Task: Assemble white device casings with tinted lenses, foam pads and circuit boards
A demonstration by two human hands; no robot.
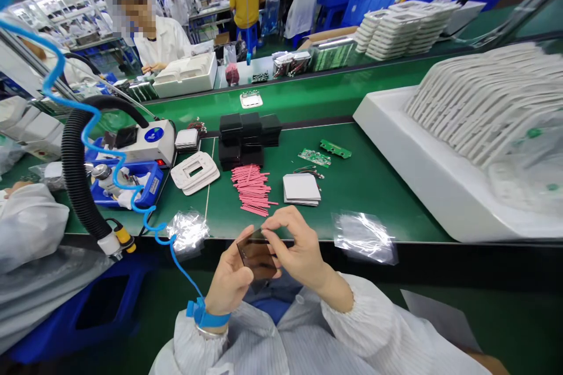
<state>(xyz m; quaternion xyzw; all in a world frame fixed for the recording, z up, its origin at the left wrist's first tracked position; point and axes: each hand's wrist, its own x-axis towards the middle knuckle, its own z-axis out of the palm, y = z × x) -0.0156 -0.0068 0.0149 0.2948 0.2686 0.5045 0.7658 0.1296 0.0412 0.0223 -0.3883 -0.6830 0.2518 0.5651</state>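
A dark tinted see-through panel [258, 255] is held just in front of the bench edge. My left hand [231, 278] grips it along its left side, thumb in front. At the panel's upper right corner, the thumb and forefinger of my right hand [297, 243] are pinched together; whether a thin film is between them is too small to tell. Beyond my hands lie a heap of pink strips [253, 187] and a stack of white square pieces [301, 188]. Behind the strips stand stacked black blocks [241, 135]. A blue wrist strap [209, 314] with a coiled cord circles my left wrist.
Clear plastic bags [364, 237] overhang the bench edge on both sides. White frames [196, 171], green circuit boards [335, 149] and a blue tray [149, 184] are on the bench. A large white bin [409, 187] stands right, a black hose [74, 158] left. Co-workers sit opposite and left.
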